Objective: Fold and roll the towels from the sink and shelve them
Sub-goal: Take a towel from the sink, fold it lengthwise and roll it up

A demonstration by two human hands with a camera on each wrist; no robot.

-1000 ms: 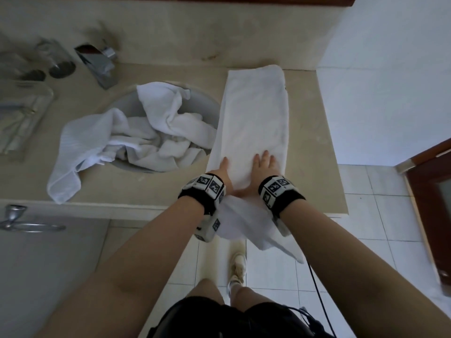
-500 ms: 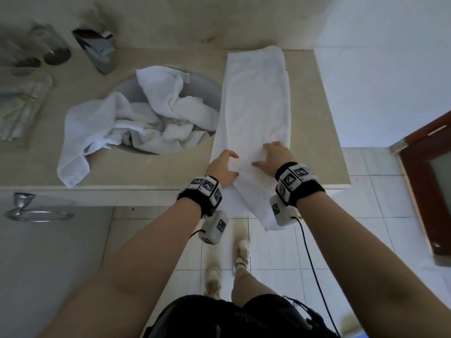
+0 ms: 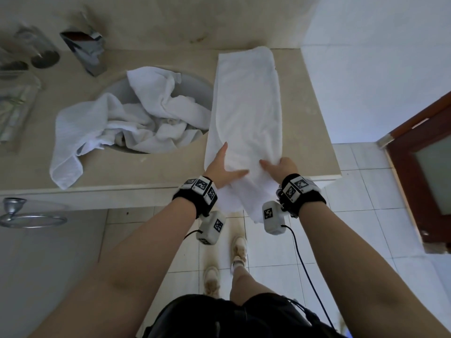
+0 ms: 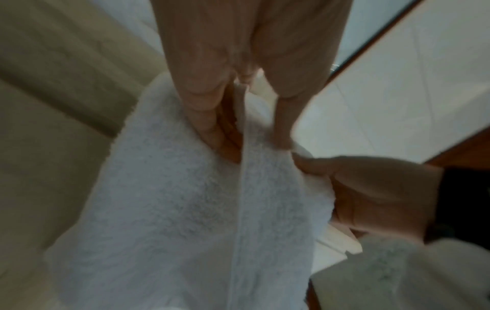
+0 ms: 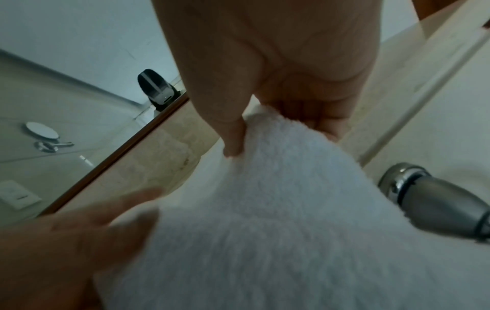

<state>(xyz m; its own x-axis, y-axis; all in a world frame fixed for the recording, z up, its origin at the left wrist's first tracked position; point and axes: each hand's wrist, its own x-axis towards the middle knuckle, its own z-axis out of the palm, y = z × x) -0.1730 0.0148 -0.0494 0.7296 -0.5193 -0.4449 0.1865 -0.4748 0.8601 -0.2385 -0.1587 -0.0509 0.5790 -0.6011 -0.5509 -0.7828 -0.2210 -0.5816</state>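
A long white folded towel (image 3: 246,106) lies on the beige counter (image 3: 305,132) to the right of the sink, its near end hanging over the front edge. My left hand (image 3: 227,167) pinches the towel's near left edge, fingers beneath and thumb on top, as the left wrist view shows with the hem (image 4: 242,188) between them. My right hand (image 3: 275,164) grips the near right edge; in the right wrist view thumb and fingers (image 5: 233,142) clamp the terry cloth (image 5: 278,209). Several crumpled white towels (image 3: 156,118) fill the sink (image 3: 195,89).
One towel from the pile drapes left over the counter toward its front edge (image 3: 66,152). A chrome faucet (image 3: 85,50) and glasses (image 3: 41,52) stand at the back left. A towel ring (image 3: 31,218) hangs below the counter. A wooden door (image 3: 424,167) stands at the right, over a tiled floor.
A second ago both hands lay flat on the towel near the counter edge. They have since taken hold of its near end at both side edges, and the hanging part is shorter.
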